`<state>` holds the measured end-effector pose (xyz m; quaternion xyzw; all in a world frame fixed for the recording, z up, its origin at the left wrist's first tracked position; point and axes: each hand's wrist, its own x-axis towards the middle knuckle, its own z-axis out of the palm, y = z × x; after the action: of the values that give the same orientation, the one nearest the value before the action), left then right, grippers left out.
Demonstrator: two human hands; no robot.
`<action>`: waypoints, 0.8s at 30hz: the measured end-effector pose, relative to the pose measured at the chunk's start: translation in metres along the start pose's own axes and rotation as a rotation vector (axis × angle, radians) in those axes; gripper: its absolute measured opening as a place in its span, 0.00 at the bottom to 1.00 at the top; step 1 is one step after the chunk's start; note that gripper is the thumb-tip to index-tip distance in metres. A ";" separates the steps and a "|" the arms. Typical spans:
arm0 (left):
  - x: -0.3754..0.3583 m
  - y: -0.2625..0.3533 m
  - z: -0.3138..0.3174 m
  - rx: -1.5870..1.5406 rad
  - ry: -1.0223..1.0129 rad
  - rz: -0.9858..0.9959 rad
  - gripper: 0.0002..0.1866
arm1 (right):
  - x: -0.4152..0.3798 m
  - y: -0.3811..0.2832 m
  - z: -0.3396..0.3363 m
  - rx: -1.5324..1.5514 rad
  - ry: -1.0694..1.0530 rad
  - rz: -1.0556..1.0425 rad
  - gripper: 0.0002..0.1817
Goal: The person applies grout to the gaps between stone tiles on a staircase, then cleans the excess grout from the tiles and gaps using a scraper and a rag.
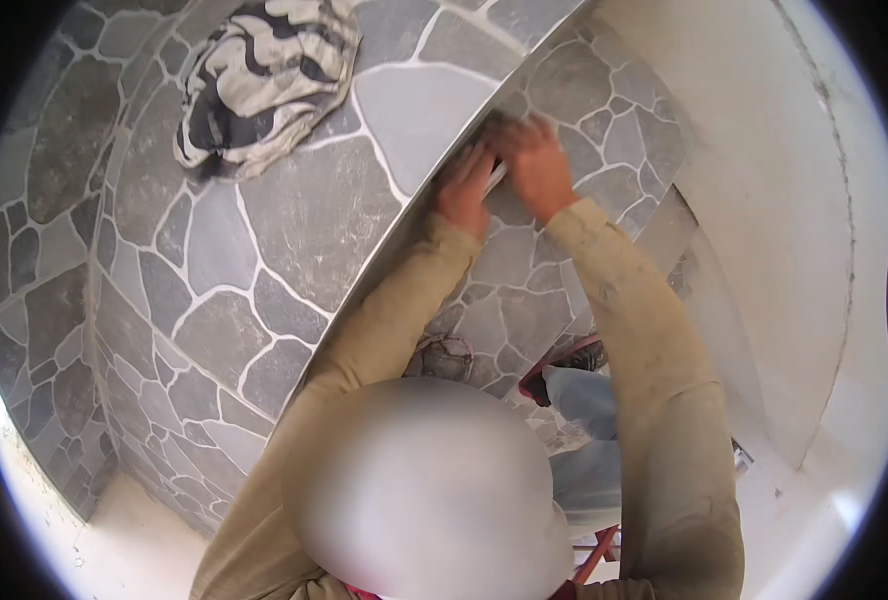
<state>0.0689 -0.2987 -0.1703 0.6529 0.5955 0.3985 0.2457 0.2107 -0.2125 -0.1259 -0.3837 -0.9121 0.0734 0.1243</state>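
My left hand [464, 195] and my right hand [537, 170] are close together at the long diagonal edge [389, 225] of a stone-patterned surface [299, 215]. A thin, pale strip-like piece [497, 176] shows between them; its kind cannot be made out. Fingers of the left hand are closed beside this piece. On the right hand the fingers bend over toward the edge, with the tips blurred and dark. Whatever lies under the fingertips is hidden. Tan sleeves, with dirt marks on the right one, cover both arms.
A crumpled black-and-white cloth [269, 85] lies on the stone-patterned surface. Below the edge is more stone paving [514, 255], with a dark shoe [569, 368] and blue trouser legs [584, 480]. A cracked pale wall [784, 200] rises on the right. A blurred white rounded shape [429, 490] covers the lower middle.
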 end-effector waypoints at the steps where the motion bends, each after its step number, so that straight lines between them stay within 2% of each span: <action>1: -0.020 0.000 -0.006 -0.064 0.024 0.114 0.37 | -0.021 -0.007 0.010 -0.020 -0.016 -0.044 0.18; 2: -0.040 0.008 -0.013 -0.063 0.034 0.144 0.37 | -0.033 -0.011 0.016 -0.046 -0.026 -0.092 0.18; 4: -0.064 0.021 -0.021 0.041 -0.110 -0.071 0.37 | -0.043 -0.021 0.014 0.003 -0.005 -0.094 0.19; 5: -0.050 0.014 -0.014 0.040 -0.107 -0.052 0.37 | -0.046 -0.023 0.014 0.078 -0.019 -0.099 0.21; 7: -0.021 0.004 -0.002 0.081 0.040 0.029 0.36 | -0.013 -0.012 0.007 0.052 0.036 -0.038 0.19; 9: -0.010 0.008 -0.008 0.032 0.001 -0.028 0.35 | 0.003 -0.011 -0.011 0.031 0.102 -0.003 0.18; 11: -0.010 0.015 -0.023 -0.093 -0.109 -0.095 0.33 | 0.001 -0.020 -0.035 -0.137 -0.248 -0.054 0.14; 13: -0.027 0.054 -0.050 -0.201 -0.122 -0.116 0.28 | -0.009 -0.017 -0.069 -0.108 -0.264 -0.124 0.13; 14: -0.035 0.081 -0.067 -0.163 -0.041 -0.076 0.27 | -0.016 -0.009 -0.081 -0.069 -0.292 -0.196 0.11; 15: -0.046 0.100 -0.079 -0.126 0.044 -0.042 0.26 | -0.018 0.006 -0.088 -0.068 -0.254 -0.038 0.12; 18: -0.091 0.104 -0.100 -0.141 0.009 -0.032 0.22 | 0.002 0.092 -0.086 -0.237 -0.249 0.438 0.12; 20: -0.107 0.096 -0.112 -0.746 -0.505 -0.506 0.21 | 0.024 0.132 -0.077 -0.239 0.113 0.336 0.10; 21: -0.105 0.102 -0.126 -0.741 -0.503 -0.506 0.21 | 0.040 0.137 -0.073 -0.235 0.116 0.335 0.10; 23: -0.095 0.129 -0.168 -1.213 -0.616 -0.677 0.23 | 0.064 0.136 -0.063 -0.255 0.048 0.489 0.08; 24: -0.095 0.135 -0.187 -1.204 -0.614 -0.679 0.23 | 0.060 0.130 -0.043 -0.298 0.022 0.407 0.08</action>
<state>-0.0018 -0.4431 0.0200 0.2683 0.3481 0.3575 0.8240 0.2711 -0.0774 -0.1046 -0.5741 -0.8155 -0.0428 0.0591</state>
